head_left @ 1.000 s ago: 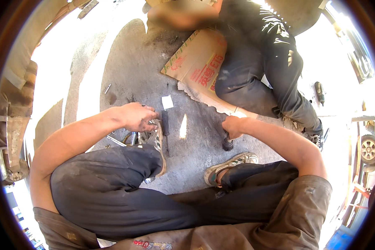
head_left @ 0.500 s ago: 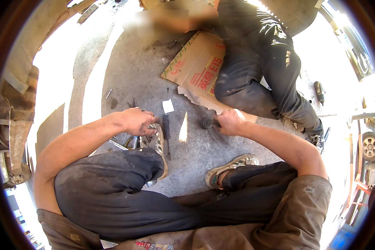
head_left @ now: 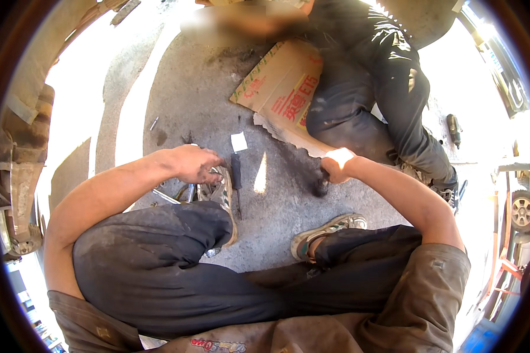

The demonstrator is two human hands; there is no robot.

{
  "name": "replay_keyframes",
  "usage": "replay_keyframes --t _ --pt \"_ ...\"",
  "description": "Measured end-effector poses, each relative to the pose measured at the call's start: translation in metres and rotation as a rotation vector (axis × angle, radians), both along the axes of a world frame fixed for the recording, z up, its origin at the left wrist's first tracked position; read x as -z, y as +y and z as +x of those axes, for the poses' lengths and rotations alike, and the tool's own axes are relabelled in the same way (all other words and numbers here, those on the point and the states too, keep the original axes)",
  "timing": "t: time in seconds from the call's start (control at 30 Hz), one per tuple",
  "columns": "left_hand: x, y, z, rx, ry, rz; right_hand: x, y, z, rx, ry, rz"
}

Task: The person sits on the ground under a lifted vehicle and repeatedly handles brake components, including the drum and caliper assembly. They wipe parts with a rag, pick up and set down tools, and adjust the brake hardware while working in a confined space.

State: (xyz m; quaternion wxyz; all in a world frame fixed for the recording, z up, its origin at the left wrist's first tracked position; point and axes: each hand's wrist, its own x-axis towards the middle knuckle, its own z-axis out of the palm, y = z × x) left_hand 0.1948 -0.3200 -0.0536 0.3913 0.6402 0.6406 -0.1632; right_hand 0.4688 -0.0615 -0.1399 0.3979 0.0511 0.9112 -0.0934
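My right hand (head_left: 334, 166) is closed around a dark, round-ended object (head_left: 319, 186), which smears with motion over the concrete, so its kind cannot be made out. My left hand (head_left: 197, 163) hovers at or rests on my left shoe (head_left: 220, 194), fingers loosely stretched out and apparently holding nothing. Beside that shoe lies a black-handled screwdriver (head_left: 236, 170), its thin shaft pointing toward me. Just beyond the handle is a small white square (head_left: 239, 141). Silvery metal tools (head_left: 169, 196) lie partly hidden behind my left hand and knee.
A torn cardboard sheet (head_left: 280, 100) lies ahead, with another person (head_left: 359, 88) in dark clothes kneeling on it. A cordless-drill-like tool (head_left: 453, 130) lies at the right. A small metal piece (head_left: 153, 123) rests on the floor at the left. My right shoe (head_left: 330, 230) stands in front.
My right hand has shifted slightly right, and the dark object in it has swung and blurred. The left hand has stayed nearly in place, by the shoe.
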Motion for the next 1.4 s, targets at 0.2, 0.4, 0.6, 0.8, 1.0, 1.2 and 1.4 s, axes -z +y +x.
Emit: replay_keyframes --t 0.2,0.4,0.6,0.8,1.0,1.2,1.4 --pt "-0.001 -0.004 -0.003 -0.030 0.031 -0.012 0.008 -0.004 -0.016 -0.006 0.352 0.097" --pt "0.000 -0.007 -0.008 -0.031 0.012 0.056 0.003 -0.022 -0.041 0.154 0.429 0.082" --pt "0.011 -0.021 -0.015 -0.024 0.026 0.034 -0.005 -0.023 -0.048 0.097 0.370 0.094" --pt "0.019 -0.021 -0.017 -0.030 0.006 0.033 0.001 -0.001 -0.036 0.002 0.238 -0.083" --pt "0.016 -0.024 -0.018 -0.050 0.056 -0.051 0.022 0.002 -0.030 -0.026 0.392 0.021" --pt "0.019 -0.031 -0.023 -0.050 0.061 -0.034 -0.012 -0.022 -0.051 0.045 0.392 0.013" --pt "0.013 -0.030 -0.019 -0.033 -0.017 -0.048 -0.057 -0.038 -0.070 0.029 0.379 -0.160"
